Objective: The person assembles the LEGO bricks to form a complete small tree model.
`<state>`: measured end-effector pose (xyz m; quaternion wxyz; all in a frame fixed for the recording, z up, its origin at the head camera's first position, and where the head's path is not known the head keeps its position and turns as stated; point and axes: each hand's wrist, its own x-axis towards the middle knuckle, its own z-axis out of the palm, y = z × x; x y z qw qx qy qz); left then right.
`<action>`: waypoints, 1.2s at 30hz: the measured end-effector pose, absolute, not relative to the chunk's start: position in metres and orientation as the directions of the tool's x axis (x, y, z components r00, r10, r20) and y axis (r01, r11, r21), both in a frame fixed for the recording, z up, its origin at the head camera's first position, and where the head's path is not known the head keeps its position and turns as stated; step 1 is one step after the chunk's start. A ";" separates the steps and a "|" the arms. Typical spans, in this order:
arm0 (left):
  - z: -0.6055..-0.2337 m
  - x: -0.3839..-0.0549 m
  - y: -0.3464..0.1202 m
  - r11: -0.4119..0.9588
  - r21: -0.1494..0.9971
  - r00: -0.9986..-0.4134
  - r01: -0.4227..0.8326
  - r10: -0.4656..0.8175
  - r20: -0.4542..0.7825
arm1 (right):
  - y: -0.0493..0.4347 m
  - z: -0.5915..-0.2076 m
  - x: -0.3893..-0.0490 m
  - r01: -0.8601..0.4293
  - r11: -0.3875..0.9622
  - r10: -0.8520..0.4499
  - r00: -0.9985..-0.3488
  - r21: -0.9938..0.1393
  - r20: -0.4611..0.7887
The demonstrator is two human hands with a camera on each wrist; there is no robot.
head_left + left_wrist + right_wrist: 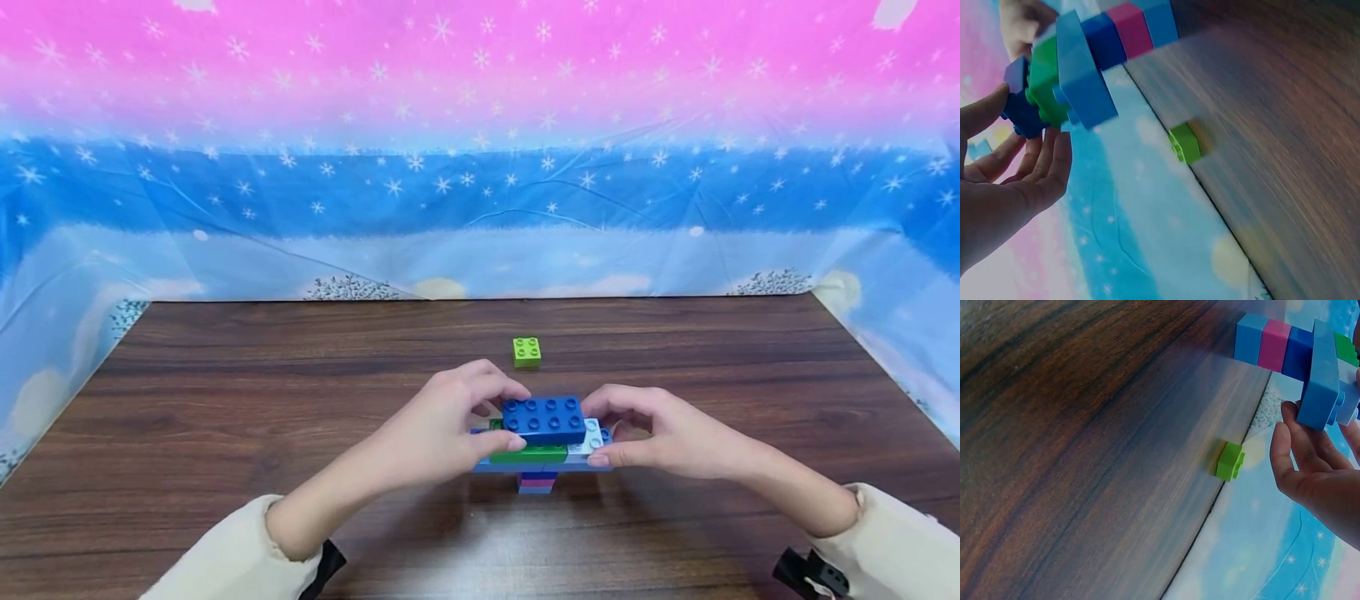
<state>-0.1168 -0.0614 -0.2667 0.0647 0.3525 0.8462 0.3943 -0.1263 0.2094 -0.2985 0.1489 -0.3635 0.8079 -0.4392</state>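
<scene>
My left hand (453, 421) pinches a dark blue brick (543, 421) with eight studs, thumb in front and fingers behind. That brick sits over a green brick (528, 456) and part of a pale blue brick (591, 437); whether it is pressed fully down I cannot tell. My right hand (667, 433) grips the pale brick at the right end, its thumb on the front. Below runs a light blue layer (1085, 75). A narrow column of dark blue (1297, 353), pink (1274, 345) and light blue (1250, 339) bricks supports it from the table.
A lime green brick (527, 352) with four studs lies alone on the brown wood table (262, 367), beyond the hands. Behind the table hangs a pink and blue snowflake cloth (480, 183), which also runs along both sides.
</scene>
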 end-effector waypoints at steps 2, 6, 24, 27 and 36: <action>-0.268 -0.114 -0.058 0.444 0.696 -0.731 0.564 0.660 0.171 | 0.209 -0.299 -0.126 -0.452 0.350 -0.718 -0.692 -0.820 0.075; -0.269 -0.111 -0.055 0.476 0.651 -0.729 0.591 0.660 0.179 | 0.210 -0.299 -0.126 -0.443 0.356 -0.717 -0.694 -0.823 0.064; -0.280 -0.109 -0.058 0.454 0.631 -0.713 0.630 0.660 0.236 | 0.202 -0.297 -0.120 -0.528 0.344 -0.681 -0.709 -0.776 0.180; -0.283 -0.108 -0.058 0.447 0.619 -0.707 0.646 0.655 0.265 | 0.201 -0.297 -0.120 -0.533 0.349 -0.680 -0.710 -0.771 0.183; -0.288 -0.107 -0.058 0.451 0.620 -0.719 0.642 0.636 0.282 | 0.199 -0.296 -0.117 -0.562 0.346 -0.667 -0.710 -0.751 0.224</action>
